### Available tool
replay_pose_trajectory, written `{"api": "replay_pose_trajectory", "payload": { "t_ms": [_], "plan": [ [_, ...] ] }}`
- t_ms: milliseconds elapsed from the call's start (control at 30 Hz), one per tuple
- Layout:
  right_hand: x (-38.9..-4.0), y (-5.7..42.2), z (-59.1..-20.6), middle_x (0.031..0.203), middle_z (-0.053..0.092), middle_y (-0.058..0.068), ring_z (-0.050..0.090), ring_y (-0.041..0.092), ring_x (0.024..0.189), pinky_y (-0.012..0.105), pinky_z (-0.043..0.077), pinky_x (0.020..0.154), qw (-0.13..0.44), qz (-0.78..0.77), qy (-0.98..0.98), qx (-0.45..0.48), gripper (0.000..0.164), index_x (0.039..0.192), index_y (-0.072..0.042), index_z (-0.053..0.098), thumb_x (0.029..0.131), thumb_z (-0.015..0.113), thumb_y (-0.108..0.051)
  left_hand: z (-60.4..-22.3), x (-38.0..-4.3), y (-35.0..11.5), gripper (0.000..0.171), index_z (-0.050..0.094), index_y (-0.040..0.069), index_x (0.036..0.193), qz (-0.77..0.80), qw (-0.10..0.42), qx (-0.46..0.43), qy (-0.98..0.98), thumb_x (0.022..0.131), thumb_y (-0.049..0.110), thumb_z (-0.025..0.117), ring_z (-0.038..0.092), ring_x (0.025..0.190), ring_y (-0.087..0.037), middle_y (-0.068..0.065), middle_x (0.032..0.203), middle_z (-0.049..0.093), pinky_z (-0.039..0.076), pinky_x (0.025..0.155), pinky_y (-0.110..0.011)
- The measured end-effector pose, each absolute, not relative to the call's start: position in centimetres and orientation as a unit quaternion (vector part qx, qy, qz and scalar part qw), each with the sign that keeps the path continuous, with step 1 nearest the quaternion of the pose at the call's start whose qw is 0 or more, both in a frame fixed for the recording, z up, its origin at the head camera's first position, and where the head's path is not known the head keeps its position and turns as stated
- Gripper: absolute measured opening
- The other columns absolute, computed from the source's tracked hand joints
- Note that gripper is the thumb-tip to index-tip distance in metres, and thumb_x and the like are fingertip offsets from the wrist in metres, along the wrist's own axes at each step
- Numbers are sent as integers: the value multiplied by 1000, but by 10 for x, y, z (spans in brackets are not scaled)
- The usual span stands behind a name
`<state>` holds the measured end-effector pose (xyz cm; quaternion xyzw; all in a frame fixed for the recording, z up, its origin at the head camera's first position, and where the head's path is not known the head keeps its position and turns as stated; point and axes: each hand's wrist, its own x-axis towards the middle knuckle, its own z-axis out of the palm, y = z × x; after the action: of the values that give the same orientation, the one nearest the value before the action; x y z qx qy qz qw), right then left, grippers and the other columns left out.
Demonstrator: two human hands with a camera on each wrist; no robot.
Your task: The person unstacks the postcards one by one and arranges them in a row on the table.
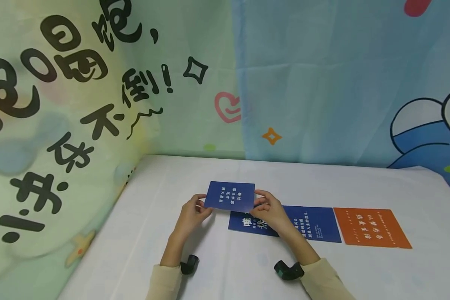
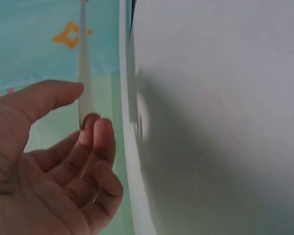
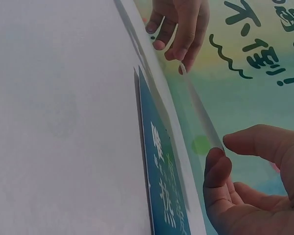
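Observation:
A dark blue card [image 1: 230, 196] with white lettering is held up above the table, level between both hands. My left hand [image 1: 192, 214] pinches its left edge between thumb and fingers; in the left wrist view the card [image 2: 85, 63] appears nearly edge-on. My right hand [image 1: 271, 211] pinches the opposite edge, and the right wrist view shows the thin card [image 3: 202, 107] stretching from one hand to the other. Beneath the right hand lie blue cards [image 1: 318, 223] with white print, partly covered by that hand and the held card.
An orange card [image 1: 373, 227] lies flat at the right end of the row. White cloth covers the table [image 1: 135, 258]. Printed fabric backdrops [image 1: 315, 83] hang behind and to the left. Each wrist bears a black camera [image 1: 288, 271].

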<state>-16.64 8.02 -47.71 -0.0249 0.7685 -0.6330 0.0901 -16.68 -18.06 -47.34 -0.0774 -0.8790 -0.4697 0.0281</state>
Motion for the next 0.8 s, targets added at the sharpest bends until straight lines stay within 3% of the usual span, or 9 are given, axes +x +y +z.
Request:
{"api": "replay_pose_trajectory", "payload": {
  "t_ms": [200,533,800],
  "plan": [
    [-166,73,-479,111,55,20,61,17,85,20,49,72,88,-641,762,-26,68,143,3,40,82,70,1,-471,-168,-187,47,56,-6,125,-448,-10,-50,-893,84,9,74,59,79,-20,-12,91,60,47,66,-26],
    [-169,67,-483,108,55,17,60,15,81,19,50,72,96,-645,758,-24,70,141,2,42,78,72,6,-468,-167,-194,46,56,-5,125,-436,-20,-50,-898,84,8,74,60,78,-20,-11,89,61,49,69,-31],
    [-164,64,-481,110,54,22,59,15,81,21,50,69,101,-660,744,-41,70,140,8,41,77,71,7,-471,-166,-201,50,57,-4,124,-423,-25,-48,-904,82,13,76,61,80,-21,-12,91,62,51,70,-33]
  ]
}}
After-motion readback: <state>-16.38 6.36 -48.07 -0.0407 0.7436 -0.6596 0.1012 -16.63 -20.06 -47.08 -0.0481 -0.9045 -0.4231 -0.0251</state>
